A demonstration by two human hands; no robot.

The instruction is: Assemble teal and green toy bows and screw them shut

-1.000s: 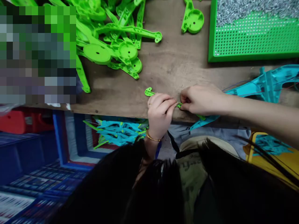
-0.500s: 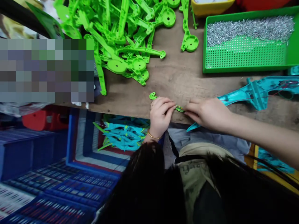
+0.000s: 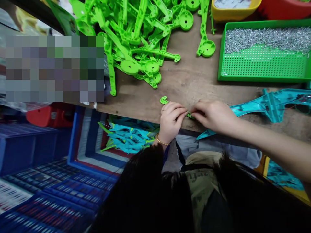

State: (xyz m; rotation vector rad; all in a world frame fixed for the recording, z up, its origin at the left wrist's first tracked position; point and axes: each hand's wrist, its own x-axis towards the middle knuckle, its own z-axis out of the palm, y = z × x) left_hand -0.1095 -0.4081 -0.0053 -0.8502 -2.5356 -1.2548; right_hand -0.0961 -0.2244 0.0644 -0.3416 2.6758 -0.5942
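My left hand (image 3: pixel 171 119) is closed around the middle of a slim green plastic part (image 3: pixel 164 100), whose hooked end sticks out past the knuckles. At the part's other end, my right hand (image 3: pixel 213 113) pinches with thumb and fingers together. Anything tiny between those right fingertips is hidden. Both hands are just above the table's front edge. Behind my right hand lies a long turquoise plastic piece (image 3: pixel 274 105) with thin red wires on it; its pointed tip shows below the hand.
Green plastic arms (image 3: pixel 128 66) are heaped at the back left of the wooden table (image 3: pixel 187 77). A green perforated tray (image 3: pixel 262 66) holds many small metal pins. Yellow (image 3: pixel 235 14) and red (image 3: pixel 286 11) bins stand behind it. Below left, a blue crate (image 3: pixel 73 139) contains turquoise pieces.
The whole view has shifted slightly, so most things on the table appear further right. Both hands remain at the green part, with the right fingertips still pinched at its end.
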